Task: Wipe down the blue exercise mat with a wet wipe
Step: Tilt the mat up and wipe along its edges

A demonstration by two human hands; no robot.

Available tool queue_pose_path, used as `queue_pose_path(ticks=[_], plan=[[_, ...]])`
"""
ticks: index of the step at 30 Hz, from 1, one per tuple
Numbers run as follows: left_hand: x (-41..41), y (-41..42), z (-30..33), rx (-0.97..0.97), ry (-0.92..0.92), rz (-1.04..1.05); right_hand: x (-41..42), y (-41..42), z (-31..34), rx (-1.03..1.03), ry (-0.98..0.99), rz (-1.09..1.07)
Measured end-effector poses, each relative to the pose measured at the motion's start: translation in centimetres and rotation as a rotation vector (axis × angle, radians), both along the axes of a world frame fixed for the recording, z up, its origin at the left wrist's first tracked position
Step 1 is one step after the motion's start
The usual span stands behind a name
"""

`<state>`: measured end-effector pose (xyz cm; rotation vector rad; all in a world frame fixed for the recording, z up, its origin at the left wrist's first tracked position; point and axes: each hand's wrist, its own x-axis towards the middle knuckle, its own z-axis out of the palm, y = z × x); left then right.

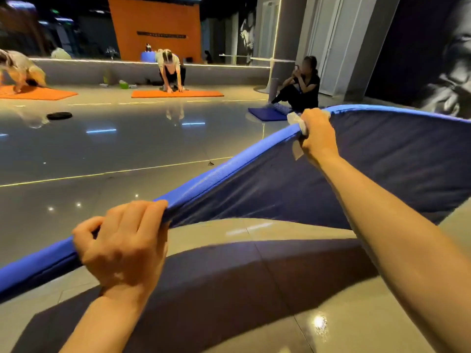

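The blue exercise mat (382, 169) is lifted off the floor along its long edge, and its dark underside faces me. My left hand (122, 245) is closed around the bright blue edge at the lower left. Farther along the same edge, my right hand (317, 135) grips the mat with a crumpled white wet wipe (297, 121) pressed between fingers and mat. Part of the wipe hangs below the hand. The mat casts a dark shadow on the floor beneath it.
The floor (127, 154) is glossy grey tile. A person sits on a small blue mat (267, 113) just beyond my right hand. Two people kneel on orange mats (177, 94) farther back. A black disc (59, 115) lies on the floor at left.
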<state>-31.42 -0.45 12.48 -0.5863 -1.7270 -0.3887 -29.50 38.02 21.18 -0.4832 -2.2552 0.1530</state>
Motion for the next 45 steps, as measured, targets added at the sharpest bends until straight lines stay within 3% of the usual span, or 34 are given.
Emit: queue_pose_path(ticks=[3,8,11,15,21,27,32,40,45], plan=[[-0.9,-1.6,-1.3,-0.026,-0.025,-0.029,3.7,-1.8,-4.4,-0.08,0.15,0.06],[-0.4,-3.4,-3.6,-0.152,-0.066,-0.202,14.8,-7.9,-17.7,-0.238,0.137,-0.047],[1.4,-3.8,-6.5,-0.284,-0.141,-0.28,18.8,-10.5,-22.8,-0.416,0.032,-0.172],[3.1,-4.6,-9.9,-0.418,-0.191,-0.365,22.8,-12.1,-27.3,-0.578,-0.26,-0.4],[5.2,-2.8,-12.4,-0.531,-0.128,-0.369,22.8,-7.9,-29.1,-0.703,-0.367,-0.44],[7.2,0.3,-15.8,-0.746,-0.048,-0.468,27.6,-11.6,-37.8,-0.856,-0.507,-0.357],[6.8,0.3,-16.0,-0.793,-0.071,-0.447,27.7,-14.7,-38.4,-0.896,-0.309,-0.332],[6.8,0.2,-16.2,-0.802,-0.159,-0.42,25.5,-21.8,-34.3,-0.943,-0.233,-0.182],[7.6,0.5,-14.9,-0.752,-0.261,-0.398,22.1,-26.5,-31.2,-0.811,-0.116,-0.002]])
